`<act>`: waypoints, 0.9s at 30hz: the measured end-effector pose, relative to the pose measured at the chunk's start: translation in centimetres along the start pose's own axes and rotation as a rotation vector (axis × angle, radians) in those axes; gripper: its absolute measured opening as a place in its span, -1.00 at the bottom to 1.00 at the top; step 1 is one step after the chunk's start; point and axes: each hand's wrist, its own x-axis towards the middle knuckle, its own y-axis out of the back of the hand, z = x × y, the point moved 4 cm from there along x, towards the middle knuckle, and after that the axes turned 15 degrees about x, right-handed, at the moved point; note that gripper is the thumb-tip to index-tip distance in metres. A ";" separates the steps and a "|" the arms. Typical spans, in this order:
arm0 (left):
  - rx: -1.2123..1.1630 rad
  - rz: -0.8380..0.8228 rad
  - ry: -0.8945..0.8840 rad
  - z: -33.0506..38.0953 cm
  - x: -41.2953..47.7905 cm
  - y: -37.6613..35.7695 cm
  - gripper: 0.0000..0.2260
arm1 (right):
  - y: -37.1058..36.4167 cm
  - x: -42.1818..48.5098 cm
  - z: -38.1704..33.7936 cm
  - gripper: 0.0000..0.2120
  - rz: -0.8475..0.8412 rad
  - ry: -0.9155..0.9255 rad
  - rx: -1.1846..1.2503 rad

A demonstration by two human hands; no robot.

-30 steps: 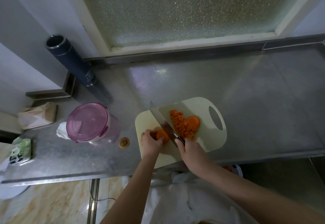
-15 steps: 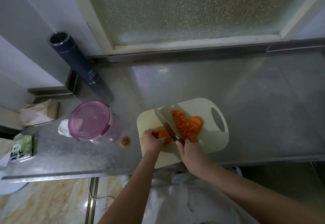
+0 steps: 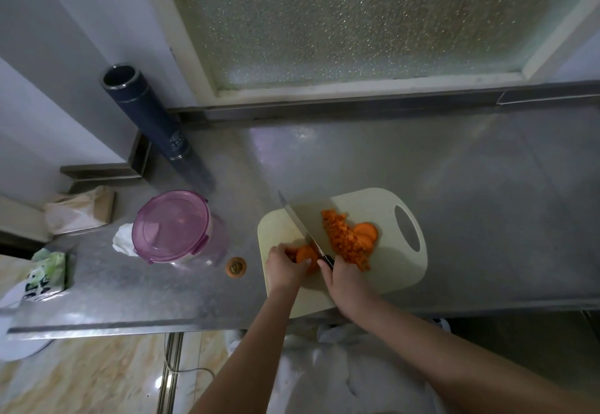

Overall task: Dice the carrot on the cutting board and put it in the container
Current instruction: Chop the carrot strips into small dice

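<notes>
The left hand (image 3: 285, 265) pins the carrot stub (image 3: 306, 255) on the cutting board (image 3: 383, 205), fingers curled; the right hand (image 3: 344, 278) grips the knife (image 3: 302, 228), its blade against the stub. The person should tuck fingertips back — the stub is short — and cut evenly. The container (image 3: 175, 226) stands lidded to the left.

A steel counter (image 3: 470, 186) carries a pale cutting board (image 3: 399, 270) at its front edge. Left of the board lies a round carrot end (image 3: 236, 265), then a pink-lidded container (image 3: 172, 225) touching crumpled white paper (image 3: 121, 241). A dark flask (image 3: 152, 121) stands behind, with a brown bag (image 3: 81, 209) and a green packet (image 3: 45, 270) far left.
</notes>
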 end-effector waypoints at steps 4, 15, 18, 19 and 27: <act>0.017 -0.027 0.001 0.2 -0.1 -0.1 -0.76 | 0.7 0.4 0.5 -0.60 -0.022 -0.027 0.092; 0.028 -0.058 0.035 0.4 0.1 0.1 -0.69 | 2.6 0.0 0.8 -0.59 -0.020 -0.078 0.209; 0.033 -0.053 0.035 0.4 0.2 0.1 -0.67 | 2.9 -0.5 1.3 -0.61 -0.020 -0.095 0.209; 0.035 -0.053 0.039 0.4 0.2 0.1 -0.67 | 3.0 -0.8 1.4 -0.61 -0.021 -0.092 0.208; 0.027 -0.075 0.070 0.4 0.4 0.0 -0.70 | 3.2 -1.7 1.4 -0.54 -0.049 -0.072 0.195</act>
